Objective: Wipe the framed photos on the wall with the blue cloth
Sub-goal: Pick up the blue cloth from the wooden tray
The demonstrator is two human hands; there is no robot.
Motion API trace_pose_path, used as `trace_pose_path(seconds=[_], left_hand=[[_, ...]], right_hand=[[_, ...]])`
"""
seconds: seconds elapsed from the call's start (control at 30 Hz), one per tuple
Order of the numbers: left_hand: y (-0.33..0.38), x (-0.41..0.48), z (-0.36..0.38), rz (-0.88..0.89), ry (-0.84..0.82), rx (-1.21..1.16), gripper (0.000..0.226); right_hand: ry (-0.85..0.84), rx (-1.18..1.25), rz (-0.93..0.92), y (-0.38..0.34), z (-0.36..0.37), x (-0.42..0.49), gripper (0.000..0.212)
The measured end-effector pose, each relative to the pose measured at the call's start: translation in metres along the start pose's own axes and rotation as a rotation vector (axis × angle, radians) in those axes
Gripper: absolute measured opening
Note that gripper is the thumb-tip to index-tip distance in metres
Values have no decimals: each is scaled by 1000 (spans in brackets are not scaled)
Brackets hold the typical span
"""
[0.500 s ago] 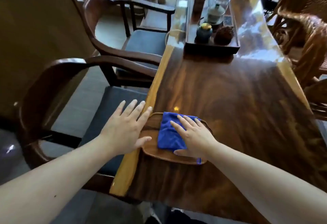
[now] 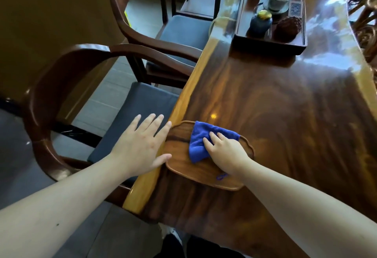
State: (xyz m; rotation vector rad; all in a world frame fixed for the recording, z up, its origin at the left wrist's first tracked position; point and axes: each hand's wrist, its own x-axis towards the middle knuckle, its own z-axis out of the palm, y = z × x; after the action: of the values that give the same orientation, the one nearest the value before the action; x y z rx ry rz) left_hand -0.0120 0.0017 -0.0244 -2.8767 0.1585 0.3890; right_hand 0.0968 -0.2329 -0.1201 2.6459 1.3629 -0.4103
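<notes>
The blue cloth [image 2: 201, 142] lies bunched on a small wooden tray [image 2: 183, 166] near the front left edge of the glossy wooden table [image 2: 285, 125]. My right hand [image 2: 224, 151] rests on the cloth with its fingers curled into the fabric, gathering it. My left hand [image 2: 140, 145] is flat with fingers spread, its thumb and fingertips at the tray's left rim and the table's yellow edge. No framed photos or wall pictures are in view.
Two dark wooden armchairs with grey cushions, the near chair [image 2: 132, 115] and the far chair [image 2: 183, 31], stand along the table's left side. A long tea tray [image 2: 269, 39] with a teapot, a blue jar and a brown ornament sits at the far end. A carved chair [image 2: 365, 33] is at the right.
My right hand's fingers have curled from flat on the cloth, bunching it up. My left hand has stayed beside the tray. The camera has shifted closer.
</notes>
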Motion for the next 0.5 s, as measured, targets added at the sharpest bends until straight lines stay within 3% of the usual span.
trace_pose_path(seconds=[0.07,0.13,0.2,0.5], left_hand=[[-1,-1,-2,-7,-3,-5,85],[-6,-5,-6,-19,3,-7,84],[-15,-12,-10,-58,33,-16,83],[-96,-78,-43,-277,150,29,83]], right_hand=[[-64,15,-5,2,-11,8,52],[-45,69,5,6,-23,14,29],[-40,29,-67,5,-41,20,20],[298,-53,-321,-62,-183,66,43]])
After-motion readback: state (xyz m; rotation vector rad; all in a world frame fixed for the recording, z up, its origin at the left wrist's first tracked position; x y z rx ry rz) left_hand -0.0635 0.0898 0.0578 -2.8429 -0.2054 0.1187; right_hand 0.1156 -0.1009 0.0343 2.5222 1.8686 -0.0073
